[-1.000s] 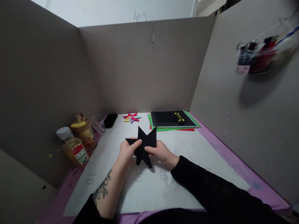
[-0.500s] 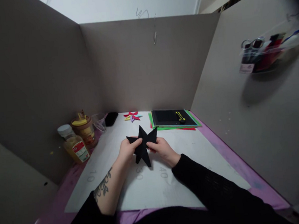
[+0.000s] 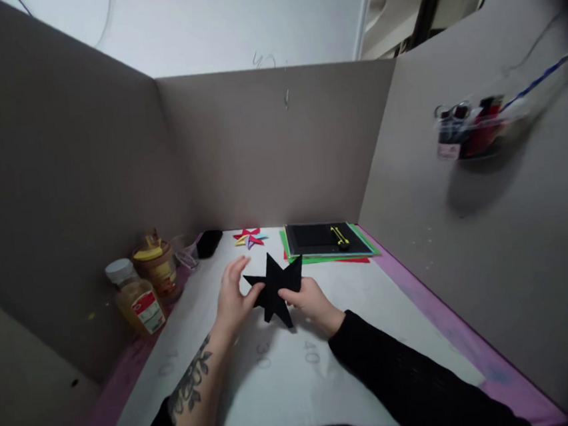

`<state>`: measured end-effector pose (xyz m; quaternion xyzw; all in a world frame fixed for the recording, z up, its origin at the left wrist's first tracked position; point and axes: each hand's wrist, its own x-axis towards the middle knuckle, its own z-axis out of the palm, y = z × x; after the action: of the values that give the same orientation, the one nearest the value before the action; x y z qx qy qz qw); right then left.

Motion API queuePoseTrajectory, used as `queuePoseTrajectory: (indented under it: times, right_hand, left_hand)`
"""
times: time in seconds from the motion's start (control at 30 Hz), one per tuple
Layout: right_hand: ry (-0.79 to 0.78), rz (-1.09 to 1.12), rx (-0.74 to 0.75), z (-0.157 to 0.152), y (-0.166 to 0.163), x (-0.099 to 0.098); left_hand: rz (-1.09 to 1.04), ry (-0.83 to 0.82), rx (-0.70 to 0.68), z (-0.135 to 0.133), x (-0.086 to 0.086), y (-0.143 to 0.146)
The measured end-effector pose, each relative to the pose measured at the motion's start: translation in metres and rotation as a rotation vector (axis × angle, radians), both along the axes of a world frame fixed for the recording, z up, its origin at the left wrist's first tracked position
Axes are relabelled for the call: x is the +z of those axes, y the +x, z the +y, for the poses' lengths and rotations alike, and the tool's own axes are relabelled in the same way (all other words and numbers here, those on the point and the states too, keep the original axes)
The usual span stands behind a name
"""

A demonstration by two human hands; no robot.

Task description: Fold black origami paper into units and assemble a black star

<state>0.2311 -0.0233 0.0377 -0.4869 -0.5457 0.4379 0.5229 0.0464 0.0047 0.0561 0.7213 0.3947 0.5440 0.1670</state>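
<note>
A black folded-paper star (image 3: 274, 289) with several points is held up over the white sheet. My right hand (image 3: 312, 300) grips its right side, thumb on the front face and the other fingers mostly hidden behind. My left hand (image 3: 234, 295) is at the star's left side with its fingers spread away from the paper. Only the left thumb rests against the star, near its left point.
On the white sheet (image 3: 181, 397) lie a small multicoloured paper star (image 3: 249, 238) and coloured paper (image 3: 309, 238) with a yellow-black cutter (image 3: 339, 236). A phone (image 3: 210, 243), a brown jar (image 3: 156, 269) and a glue bottle (image 3: 139, 304) stand left. A tool holder (image 3: 472, 138) hangs on the right wall.
My left fingers have opened away from the star, where they gripped its left side before. My right hand keeps its hold. The whole view has shifted slightly.
</note>
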Motion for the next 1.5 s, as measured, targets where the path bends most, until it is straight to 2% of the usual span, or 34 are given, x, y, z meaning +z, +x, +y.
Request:
queuePoseTrajectory:
  times: [0.07, 0.13, 0.33, 0.53, 0.7, 0.77, 0.93, 1.1, 1.3, 1.5]
  right_hand:
    - [0.021, -0.029, -0.008, 0.001, 0.003, 0.003]
    - [0.039, -0.050, -0.014, 0.001, 0.003, 0.006]
    - [0.083, -0.069, 0.029, 0.001, -0.001, 0.004]
    - [0.082, -0.098, 0.043, 0.001, -0.001, 0.002]
    - [0.095, -0.170, -0.022, 0.003, 0.001, -0.003]
    - [0.104, -0.194, -0.058, 0.003, 0.002, -0.003]
    - [0.230, -0.375, -0.187, 0.002, 0.003, -0.003]
    - [0.432, -0.568, -0.166, 0.002, 0.002, -0.008]
    - [0.441, -0.590, -0.159, 0.002, 0.001, -0.011]
    - [0.427, -0.577, -0.092, 0.001, 0.001, -0.009]
  left_hand:
    - [0.249, 0.179, 0.036, 0.001, 0.005, -0.007]
    - [0.378, 0.259, 0.066, 0.001, 0.007, -0.011]
    - [0.438, 0.302, 0.054, 0.002, 0.004, -0.009]
    - [0.476, 0.275, 0.034, 0.000, 0.004, -0.007]
    - [0.579, 0.394, 0.129, 0.000, 0.005, -0.008]
    - [0.636, 0.432, 0.127, 0.000, 0.006, -0.009]
    - [0.675, 0.391, -0.029, 0.001, 0.007, -0.010]
    - [0.693, 0.311, -0.074, 0.003, 0.002, -0.007]
    - [0.777, 0.260, -0.060, 0.004, -0.005, -0.006]
    - [0.883, 0.268, -0.078, -0.001, -0.001, -0.002]
